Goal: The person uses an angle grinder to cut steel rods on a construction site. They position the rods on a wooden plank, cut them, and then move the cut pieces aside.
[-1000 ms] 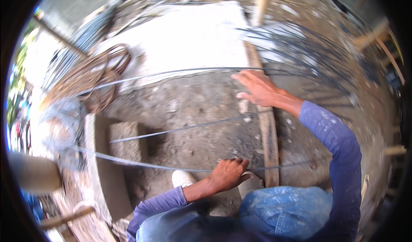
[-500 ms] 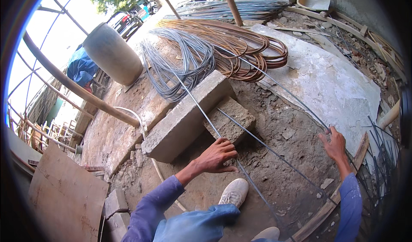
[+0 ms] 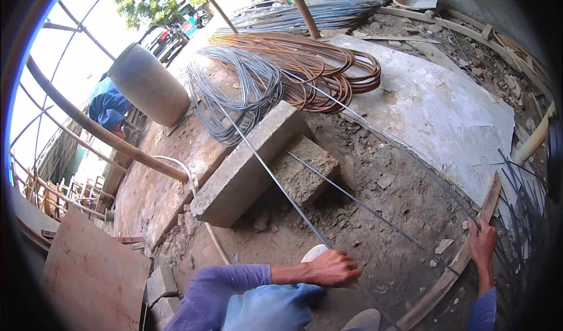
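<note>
My left hand is closed in a fist round a long thin steel rod, low in the view above my shoe. This rod runs up across a concrete beam to a coil of grey steel rods. At the right, my right hand grips a second steel rod, which stretches back toward the coils. Between them a third steel rod lies untouched, from the rough concrete block to a wooden strip.
Rusty bent rods lie behind the grey coil. A pale slab covers the far right ground, with dark cut rods beside it. At left stand a barrel, a slanting pole and a board.
Both hands have come down toward me along the rods, the right one also outward. My left hand has tightened from a looser hold into a fist. The view has shifted slightly.
</note>
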A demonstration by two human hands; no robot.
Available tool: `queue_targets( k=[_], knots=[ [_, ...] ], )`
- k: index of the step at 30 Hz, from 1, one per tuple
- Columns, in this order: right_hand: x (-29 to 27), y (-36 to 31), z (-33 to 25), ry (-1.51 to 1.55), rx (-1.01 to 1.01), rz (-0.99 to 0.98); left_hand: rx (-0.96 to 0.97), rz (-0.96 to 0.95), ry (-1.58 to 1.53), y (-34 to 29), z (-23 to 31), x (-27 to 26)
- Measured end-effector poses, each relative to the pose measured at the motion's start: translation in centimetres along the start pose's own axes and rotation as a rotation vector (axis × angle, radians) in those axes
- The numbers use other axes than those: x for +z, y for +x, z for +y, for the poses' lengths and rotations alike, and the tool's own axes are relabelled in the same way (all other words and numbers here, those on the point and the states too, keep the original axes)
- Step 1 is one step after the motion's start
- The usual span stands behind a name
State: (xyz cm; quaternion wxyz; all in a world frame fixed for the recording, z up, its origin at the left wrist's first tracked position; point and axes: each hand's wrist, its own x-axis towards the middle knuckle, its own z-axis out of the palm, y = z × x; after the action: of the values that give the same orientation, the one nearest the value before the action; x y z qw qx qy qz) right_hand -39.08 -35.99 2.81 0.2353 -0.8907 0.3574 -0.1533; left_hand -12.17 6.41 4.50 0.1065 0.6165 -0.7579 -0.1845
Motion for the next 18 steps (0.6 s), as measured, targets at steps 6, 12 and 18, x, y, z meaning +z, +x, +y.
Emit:
queue_targets(
  k=[6,12,18],
  knots=[
    [-5.7,-9.4,17.1,-0.327,0.095,0.080,0.279,-0.189,-0.136,5.4,5.8,2.4],
    [-12.1,-11.7,31.4,-0.662,0.013,0.279,0.163,-0.023,-0.201,3.8,-0.2,-7.0],
    [-12.7,-9.6,25.4,-0.551,0.162,-0.199,-0.298,0.171,0.178,-9.5,-12.2,-15.9]
  ],
)
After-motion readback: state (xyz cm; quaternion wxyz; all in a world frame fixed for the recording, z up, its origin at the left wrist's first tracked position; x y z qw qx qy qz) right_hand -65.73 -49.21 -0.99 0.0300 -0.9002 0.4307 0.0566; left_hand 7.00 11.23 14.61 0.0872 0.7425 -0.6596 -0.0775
